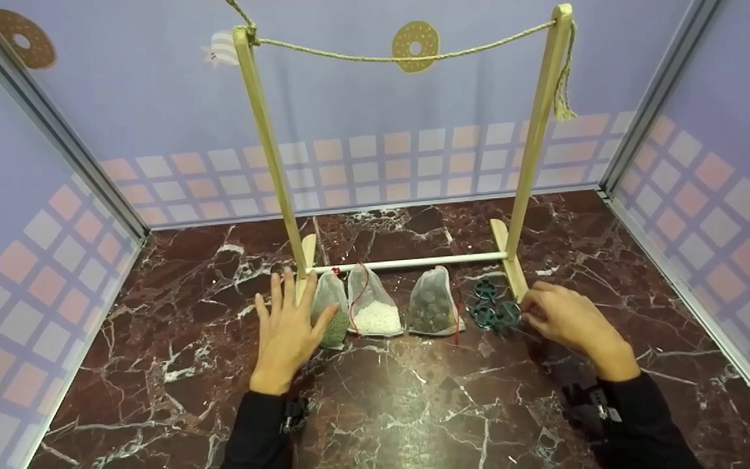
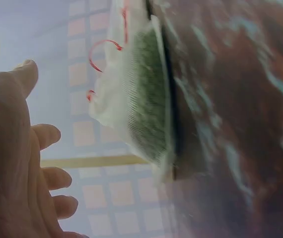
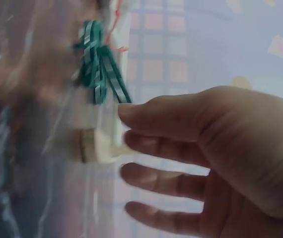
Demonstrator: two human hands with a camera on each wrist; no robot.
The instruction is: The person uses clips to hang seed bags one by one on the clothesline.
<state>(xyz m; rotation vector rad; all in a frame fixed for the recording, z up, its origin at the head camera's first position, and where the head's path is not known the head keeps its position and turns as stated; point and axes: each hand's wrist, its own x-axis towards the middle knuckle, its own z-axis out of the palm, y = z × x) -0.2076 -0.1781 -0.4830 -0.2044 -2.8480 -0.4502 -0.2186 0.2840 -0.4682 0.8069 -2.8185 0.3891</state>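
Observation:
My left hand (image 1: 286, 332) is spread, its fingers straight, over the left edge of a mesh bag of green grains (image 1: 334, 329). In the left wrist view that bag (image 2: 149, 96) stands apart from the fingers, with red cord at its top. Beside it stand a mesh bag of white grains (image 1: 377, 318) and a mesh bag of dark round lumps (image 1: 432, 306). At the right, my right hand (image 1: 573, 319) pinches the edge of a green round piece with crossbars (image 1: 509, 314); in the right wrist view this piece (image 3: 114, 74) leans up between thumb and forefinger.
A wooden stand (image 1: 531, 143) rises behind the bags, with a rope (image 1: 349, 58) strung between its posts and a white rod (image 1: 414, 262) low across it. More green round pieces (image 1: 484, 290) lie near the right foot. Patterned panels (image 1: 173, 98) enclose the marbled table (image 1: 186, 391).

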